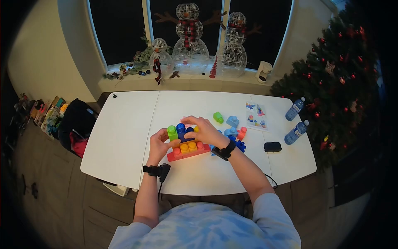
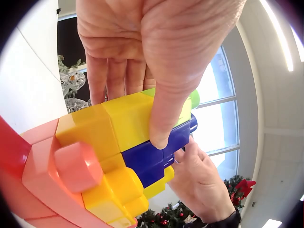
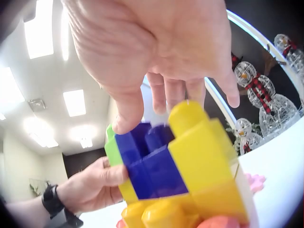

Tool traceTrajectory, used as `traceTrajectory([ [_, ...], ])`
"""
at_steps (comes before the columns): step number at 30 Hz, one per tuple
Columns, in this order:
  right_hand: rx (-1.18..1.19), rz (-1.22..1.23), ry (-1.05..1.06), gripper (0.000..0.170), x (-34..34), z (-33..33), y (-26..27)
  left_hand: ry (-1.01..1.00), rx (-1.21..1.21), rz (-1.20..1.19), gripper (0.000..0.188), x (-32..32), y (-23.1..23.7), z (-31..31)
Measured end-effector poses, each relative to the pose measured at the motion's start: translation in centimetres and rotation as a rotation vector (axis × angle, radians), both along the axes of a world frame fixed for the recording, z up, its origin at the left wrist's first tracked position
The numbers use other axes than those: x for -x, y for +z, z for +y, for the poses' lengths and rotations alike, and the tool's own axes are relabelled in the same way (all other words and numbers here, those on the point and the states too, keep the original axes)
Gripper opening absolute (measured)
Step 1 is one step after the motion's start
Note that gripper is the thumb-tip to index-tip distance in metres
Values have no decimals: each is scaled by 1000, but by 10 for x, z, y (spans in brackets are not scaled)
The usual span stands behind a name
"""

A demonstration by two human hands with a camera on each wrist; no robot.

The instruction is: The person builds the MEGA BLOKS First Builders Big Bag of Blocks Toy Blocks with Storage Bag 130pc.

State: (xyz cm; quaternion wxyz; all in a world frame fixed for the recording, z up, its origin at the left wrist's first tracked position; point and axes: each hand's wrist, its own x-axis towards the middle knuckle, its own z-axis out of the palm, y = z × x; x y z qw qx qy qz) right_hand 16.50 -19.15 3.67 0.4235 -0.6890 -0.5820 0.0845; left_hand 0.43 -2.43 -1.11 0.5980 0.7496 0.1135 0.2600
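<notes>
A built stack of toy building blocks stands on the table in the head view, with a long coral base (image 1: 182, 157) and a row of orange and coral studs in front. On its upper part sit a green block (image 1: 172, 133), dark blue blocks (image 3: 154, 173) and a yellow block (image 3: 204, 154). My left hand (image 1: 158, 146) grips the stack's left end, its thumb across the front face and fingers behind. My right hand (image 1: 206, 132) pinches the dark blue block from above, thumb in front; its fingertips are partly hidden behind the stack.
Right of the stack lie a loose green block (image 1: 218, 117), light blue blocks (image 1: 233, 121) and a coral piece (image 1: 242, 133). Beyond are a picture sheet (image 1: 257, 116), a black case (image 1: 272, 147) and two water bottles (image 1: 295, 108) near the table's right edge.
</notes>
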Motion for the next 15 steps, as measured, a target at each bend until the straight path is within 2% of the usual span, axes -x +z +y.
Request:
traceTrajectory([
  [2,-203,-6,-119,40,-10,-17,19,9,-14,13,40,0,0,0],
  [4,-256,-45,-301,38,-27,-44,37,7,4,28,43,0,0,1],
  [6,-117,2,-472,31,-48,-76,35,3,-50,52,47,0,4,1],
  [7,-121,-3,-479,31,-53,-90,31,-4,-52,46,47,-1,6,1],
  [9,212,-124,-514,25,-51,-116,13,-9,-41,-27,51,-2,8,-1],
  [10,212,-127,-520,25,-46,-123,3,-15,-41,-30,51,-4,9,-1],
  [12,396,-271,-542,24,-37,-135,-19,-51,5,-71,54,-7,8,0],
  [13,399,-269,-544,24,-36,-140,-32,-53,7,-69,54,-8,10,-2],
  [15,447,-419,-547,29,-39,-144,-59,-64,24,-10,51,-8,19,-7],
])
